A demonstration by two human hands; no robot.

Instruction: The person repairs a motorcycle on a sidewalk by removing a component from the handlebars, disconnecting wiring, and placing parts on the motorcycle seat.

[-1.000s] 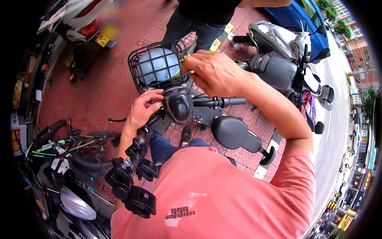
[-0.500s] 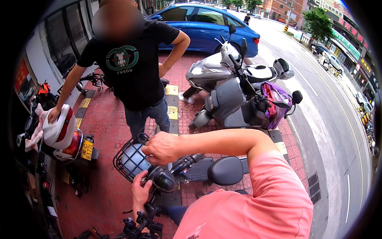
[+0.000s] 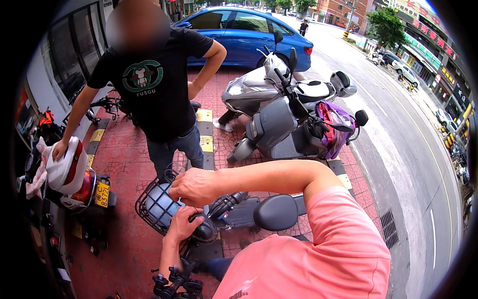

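In front of me is a black wire basket (image 3: 141, 210) on an electric bike, with a rounded pale blue-grey thing (image 3: 160, 203) inside it. My right hand (image 3: 193, 188) reaches across from the right over the basket's near side. Its fingers are bent and pressed together, and whatever they grip is hidden. Just below it, my left hand (image 3: 183, 224) is curled at the basket's edge, fingertips close to the right hand. What the left fingers hold, if anything, cannot be made out. A glossy black rounded housing (image 3: 205, 231) sits beside the left hand.
The bike's black seat (image 3: 276, 213) is to the right, handlebar parts (image 3: 174, 286) below. A person in a black T-shirt (image 3: 149, 84) stands beyond the basket, a hand on a white scooter box (image 3: 63, 164). Grey scooters (image 3: 271, 124) and a blue car (image 3: 239, 37) stand farther off.
My left hand has moved up from beside the black housing to the basket's edge, its fingers now bent inward near the right hand. My right hand stays bent over the basket. The view has shifted slightly.
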